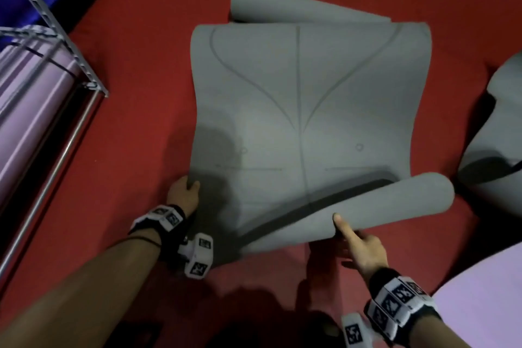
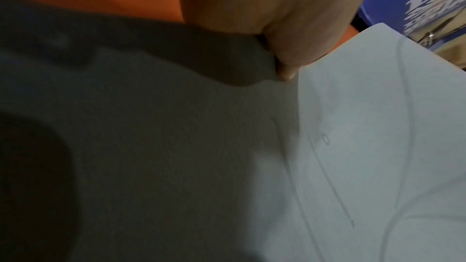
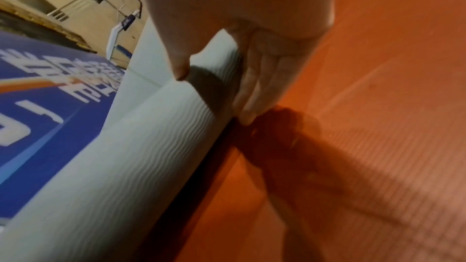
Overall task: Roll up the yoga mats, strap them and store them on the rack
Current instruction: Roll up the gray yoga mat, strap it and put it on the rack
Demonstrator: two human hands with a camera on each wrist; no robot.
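A grey yoga mat (image 1: pixel 305 99) with curved printed lines lies crumpled on the red floor, its far end curled over and its near right corner folded up into a loose curl (image 1: pixel 409 200). My left hand (image 1: pixel 183 192) pinches the mat's left edge, thumb on top (image 2: pixel 286 71). My right hand (image 1: pixel 356 243) grips the near folded edge, thumb above (image 3: pixel 180 71) and fingers beneath (image 3: pixel 248 95). The ribbed underside of the grey mat (image 3: pixel 121 156) fills the right wrist view.
A metal rack (image 1: pixel 56 45) stands at the left with a rolled pink mat (image 1: pixel 31 99) strapped inside. Another grey mat (image 1: pixel 497 127) lies at the right edge. A pink mat (image 1: pixel 485 297) shows at the lower right. The floor is red (image 1: pixel 135 150).
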